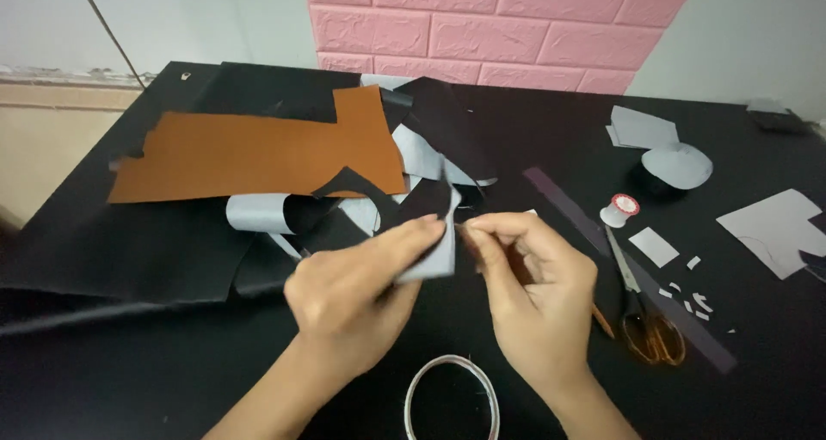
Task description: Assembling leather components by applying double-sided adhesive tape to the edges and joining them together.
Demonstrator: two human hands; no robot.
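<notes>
My left hand (357, 289) pinches a small folded piece of material (437, 249), black on one face and pale grey on the other, held above the black table (129, 320). My right hand (529, 276) meets it from the right, thumb and forefinger pressed together at the piece's edge; whether they hold a needle or thread is too small to tell. A round ring with a pale rim (452, 397) lies just below my hands.
A large brown sheet (258, 152) lies on black and grey offcuts (284, 212) at the back left. Orange-handled scissors (645, 320), a long dark ruler strip (585, 225), a thread spool (621, 209) and grey scraps (774, 229) lie right. A pink brick wall (499, 27) stands behind.
</notes>
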